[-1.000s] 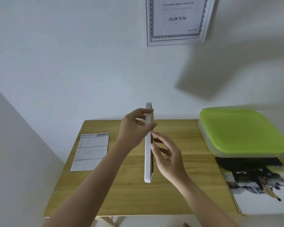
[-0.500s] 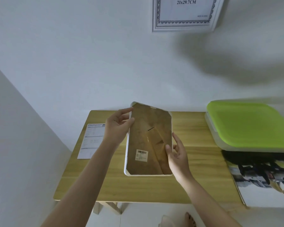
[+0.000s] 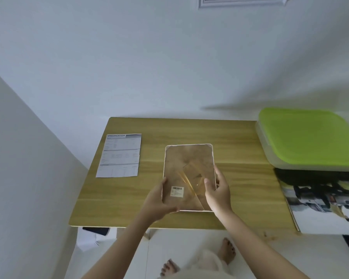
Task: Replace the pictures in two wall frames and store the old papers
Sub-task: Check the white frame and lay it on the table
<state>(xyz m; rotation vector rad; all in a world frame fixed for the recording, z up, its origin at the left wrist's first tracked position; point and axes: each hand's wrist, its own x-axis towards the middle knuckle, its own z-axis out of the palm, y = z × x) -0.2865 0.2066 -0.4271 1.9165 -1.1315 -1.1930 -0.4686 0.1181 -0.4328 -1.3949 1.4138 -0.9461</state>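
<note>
A white picture frame (image 3: 187, 164) lies face down over the middle of the wooden table (image 3: 240, 154), its brown backing board with a barcode label facing up. My left hand (image 3: 159, 200) grips the frame's lower left edge and corner. My right hand (image 3: 217, 190) holds the lower right edge, thumb on the backing. A second white frame (image 3: 240, 2) hangs on the wall, only its bottom edge in view. A printed specification sheet (image 3: 119, 156) lies at the table's left. A black-and-white photo print (image 3: 322, 200) rests at the right front.
A clear flat box with a lime green lid (image 3: 308, 137) stands at the table's back right, partly over the photo print. White walls close in at the back and left. My bare feet (image 3: 228, 252) show below the table's front edge.
The frame went from upright and edge-on to flat with its back up, low over the table. Both hands slid to its lower corners. The view tilted down, so the wall frame is nearly out of sight.
</note>
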